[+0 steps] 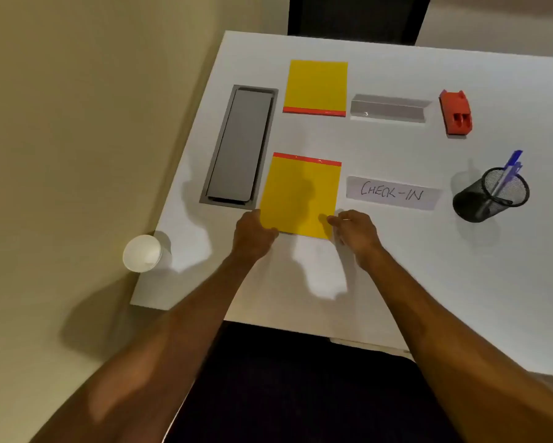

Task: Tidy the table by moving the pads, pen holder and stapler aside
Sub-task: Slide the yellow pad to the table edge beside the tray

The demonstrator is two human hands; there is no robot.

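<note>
Gripping the near yellow pad (300, 193) by its two closest corners, with the left hand (252, 239) curled round the near-left one and the right hand (356, 233) pinching the near-right one. Lies on the white table (396, 282), red strip pointing away (can't tell whether the near edge is lifted or flat). Off left at the table's edge, a white paper cup (142, 253). Just right of the pad, a folded CHECK-IN sign (391, 193), then further right a black mesh pen holder (489, 195) with blue pens (508, 171) leaning inside. Just left of the pad, a grey recessed hatch (241, 145). Further back: second yellow pad (316, 86), blank grey sign (390, 108), and an orange-red stapler (455, 113) way out right.
</note>
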